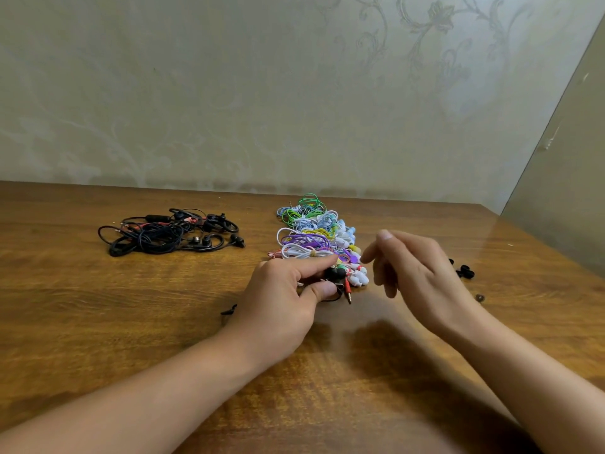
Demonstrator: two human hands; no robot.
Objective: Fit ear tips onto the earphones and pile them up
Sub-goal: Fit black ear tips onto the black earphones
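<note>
Looking down at the table [98,322], I saw my left hand [281,299] curled round a black earphone [335,273], forefinger over it and thumb under, its red plug [348,290] poking out toward the right hand. My right hand [412,267] hovered just beside it with fingers loosely spread and holding nothing, right in front of the coloured pile [314,237], which lay touching the left fingertips. The black tangle [170,234] sat well apart to the left, and a few black ear tips [465,271] lay just behind the right hand.
</note>
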